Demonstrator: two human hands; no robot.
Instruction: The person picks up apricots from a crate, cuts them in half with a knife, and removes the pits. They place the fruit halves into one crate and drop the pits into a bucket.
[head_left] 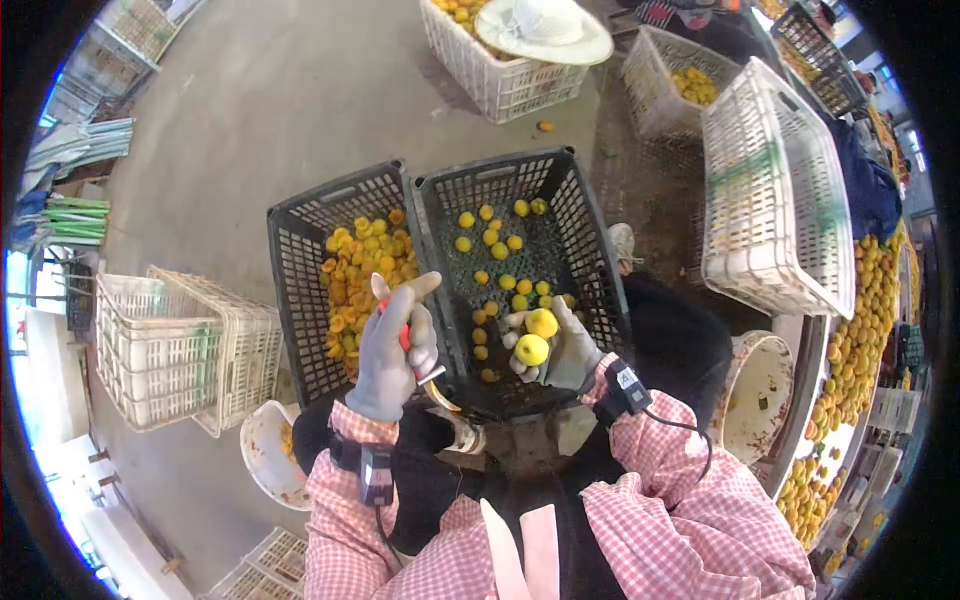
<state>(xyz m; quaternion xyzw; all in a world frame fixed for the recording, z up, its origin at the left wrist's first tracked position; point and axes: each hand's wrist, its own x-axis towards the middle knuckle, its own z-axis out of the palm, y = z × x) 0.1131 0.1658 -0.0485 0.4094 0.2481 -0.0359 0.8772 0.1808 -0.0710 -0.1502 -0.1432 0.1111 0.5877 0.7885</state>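
My left hand (pixel 393 345), in a grey glove, is closed around a red-handled knife (pixel 404 336). A narrow, curved blade sticks out below the fist, while the thumb and a finger point upward. My right hand (pixel 568 350), gloved too, cups two yellow apricots (pixel 533 349), one above the other. The right hand is over the near part of a black crate (pixel 497 172) with whole apricots (pixel 499 250) scattered on its floor. Beside it on the left, a second black crate (pixel 292 300) holds a heap of orange apricot pieces (pixel 372 262), partly hidden by my left hand.
White crates (pixel 160 350) stand at the left, with another white crate (pixel 775 190) at the right. A straw hat (pixel 545 28) lies on a fruit-filled crate ahead. White buckets (pixel 272 455) flank my legs. Many apricots (pixel 860 330) cover a long table on the right.
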